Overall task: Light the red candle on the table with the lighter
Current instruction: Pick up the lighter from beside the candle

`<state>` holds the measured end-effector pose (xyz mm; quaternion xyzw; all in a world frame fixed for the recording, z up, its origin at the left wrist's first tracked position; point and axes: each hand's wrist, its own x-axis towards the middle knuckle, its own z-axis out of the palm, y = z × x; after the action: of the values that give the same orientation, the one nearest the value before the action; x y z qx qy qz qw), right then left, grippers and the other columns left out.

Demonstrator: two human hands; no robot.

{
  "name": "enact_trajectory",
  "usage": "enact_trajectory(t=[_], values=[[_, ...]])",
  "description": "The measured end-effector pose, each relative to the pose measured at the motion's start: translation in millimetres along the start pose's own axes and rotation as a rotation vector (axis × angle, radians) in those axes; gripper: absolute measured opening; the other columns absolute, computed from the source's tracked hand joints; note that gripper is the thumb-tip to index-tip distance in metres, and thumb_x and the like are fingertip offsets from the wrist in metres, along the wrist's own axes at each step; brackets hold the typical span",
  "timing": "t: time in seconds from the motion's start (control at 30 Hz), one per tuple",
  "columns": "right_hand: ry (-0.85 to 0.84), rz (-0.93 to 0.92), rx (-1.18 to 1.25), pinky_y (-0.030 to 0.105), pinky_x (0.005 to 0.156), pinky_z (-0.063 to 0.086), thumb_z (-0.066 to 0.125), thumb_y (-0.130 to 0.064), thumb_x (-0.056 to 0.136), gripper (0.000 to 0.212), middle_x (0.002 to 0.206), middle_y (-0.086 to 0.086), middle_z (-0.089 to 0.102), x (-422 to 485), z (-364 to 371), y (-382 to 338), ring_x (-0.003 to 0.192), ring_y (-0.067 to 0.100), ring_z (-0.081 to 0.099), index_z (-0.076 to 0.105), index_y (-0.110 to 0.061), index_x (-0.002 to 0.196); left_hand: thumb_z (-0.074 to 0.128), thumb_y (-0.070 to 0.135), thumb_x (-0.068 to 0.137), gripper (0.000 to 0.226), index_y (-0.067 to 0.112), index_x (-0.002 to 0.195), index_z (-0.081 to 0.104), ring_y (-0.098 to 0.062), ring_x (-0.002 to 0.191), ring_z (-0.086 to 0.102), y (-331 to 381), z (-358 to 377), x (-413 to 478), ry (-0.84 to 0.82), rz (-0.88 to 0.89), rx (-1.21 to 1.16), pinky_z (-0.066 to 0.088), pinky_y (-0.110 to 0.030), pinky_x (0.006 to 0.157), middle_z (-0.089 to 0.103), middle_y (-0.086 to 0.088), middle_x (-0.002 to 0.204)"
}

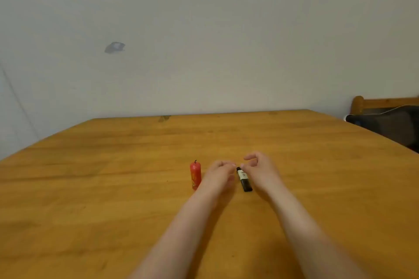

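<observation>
Two hands flank the lighter [244, 179] lying flat on the table [113, 176], left hand [218, 174] loosely curled, right hand [260, 167] half-open at its far tip, likely for pickup; unlit upright candle [195, 175] just left.

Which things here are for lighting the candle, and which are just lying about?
For the job: red candle, standing unlit; black lighter, lying flat between the left hand and right hand.

Lying about: dark chair beyond the wooden table.
</observation>
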<state>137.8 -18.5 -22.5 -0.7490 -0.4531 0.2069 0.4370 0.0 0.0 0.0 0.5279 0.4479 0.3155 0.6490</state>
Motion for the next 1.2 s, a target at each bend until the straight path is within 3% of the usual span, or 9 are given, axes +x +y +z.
enact_trajectory(t=[0.1, 0.23, 0.37, 0.63, 0.83, 1.0, 1.07, 1.2], values=[[0.001, -0.001, -0.110, 0.027, 0.057, 0.037, 0.068, -0.025, 0.085, 0.023, 0.085, -0.006, 0.057, 0, 5, 3, 0.076, 0.014, 0.056, 0.059, -0.021, 0.105, 0.053, 0.016, 0.091, 0.007, 0.016, 0.094, 0.059, -0.017, 0.084, 0.057, -5, 3, 4, 0.008, -0.007, -0.066, 0.047, -0.027, 0.079, 0.060, -0.002, 0.088], [-0.005, -0.026, -0.245, 0.031, 0.074, 0.040, 0.066, -0.021, 0.086, 0.031, 0.100, 0.003, 0.062, -5, 13, 7, 0.096, 0.024, 0.058, 0.057, -0.014, 0.115, 0.053, 0.017, 0.089, 0.013, 0.016, 0.099, 0.060, -0.019, 0.099, 0.060, -17, 6, 10, 0.009, -0.032, -0.107, 0.046, -0.031, 0.092, 0.064, -0.003, 0.095], [0.024, -0.061, -0.294, 0.034, 0.085, 0.041, 0.064, -0.016, 0.087, 0.035, 0.112, 0.013, 0.063, -7, 16, 11, 0.107, 0.029, 0.056, 0.055, -0.008, 0.119, 0.051, 0.014, 0.090, 0.012, 0.015, 0.097, 0.060, -0.022, 0.100, 0.063, -23, 5, 18, 0.010, -0.052, -0.206, 0.048, -0.032, 0.090, 0.065, -0.005, 0.095], [-0.005, -0.037, -0.281, 0.026, 0.074, 0.034, 0.067, -0.014, 0.086, 0.044, 0.112, 0.014, 0.065, -9, 20, 9, 0.107, 0.029, 0.059, 0.050, -0.007, 0.125, 0.051, 0.017, 0.092, 0.018, 0.012, 0.105, 0.062, -0.021, 0.097, 0.066, -21, 1, 19, -0.003, -0.110, -0.309, 0.053, -0.030, 0.084, 0.064, -0.011, 0.109], [-0.044, 0.001, -0.269, 0.027, 0.073, 0.037, 0.062, -0.012, 0.088, 0.039, 0.111, 0.014, 0.067, -10, 20, 7, 0.105, 0.029, 0.060, 0.053, -0.006, 0.126, 0.052, 0.015, 0.091, 0.024, 0.008, 0.113, 0.059, -0.026, 0.107, 0.062, -18, 6, 14, -0.008, -0.129, -0.318, 0.050, -0.037, 0.096, 0.065, -0.015, 0.112], [-0.034, -0.015, -0.115, 0.029, 0.068, 0.046, 0.061, -0.015, 0.089, 0.020, 0.097, 0.002, 0.072, -10, 17, 2, 0.093, 0.021, 0.067, 0.066, -0.013, 0.108, 0.049, 0.005, 0.090, 0.026, 0.008, 0.113, 0.057, -0.020, 0.091, 0.066, -9, 7, 12, 0.017, -0.073, -0.379, 0.051, -0.034, 0.088, 0.069, -0.010, 0.094], [-0.008, -0.015, 0.027, 0.027, 0.068, 0.050, 0.062, -0.014, 0.089, 0.017, 0.095, -0.004, 0.070, -10, 15, -2, 0.090, 0.017, 0.066, 0.067, -0.019, 0.104, 0.052, 0.002, 0.089, 0.029, 0.007, 0.117, 0.057, -0.021, 0.095, 0.066, -4, 5, 11, 0.034, -0.040, -0.413, 0.053, -0.030, 0.079, 0.069, -0.011, 0.096], [-0.026, 0.019, 0.261, 0.046, 0.083, 0.056, 0.063, -0.015, 0.089, 0.017, 0.101, -0.002, 0.072, -13, 10, -11, 0.092, 0.019, 0.069, 0.066, -0.030, 0.096, 0.055, 0.000, 0.087, 0.035, 0.005, 0.122, 0.057, -0.018, 0.094, 0.066, 5, 2, 5, 0.044, 0.035, -0.412, 0.052, -0.030, 0.083, 0.071, -0.007, 0.095]])
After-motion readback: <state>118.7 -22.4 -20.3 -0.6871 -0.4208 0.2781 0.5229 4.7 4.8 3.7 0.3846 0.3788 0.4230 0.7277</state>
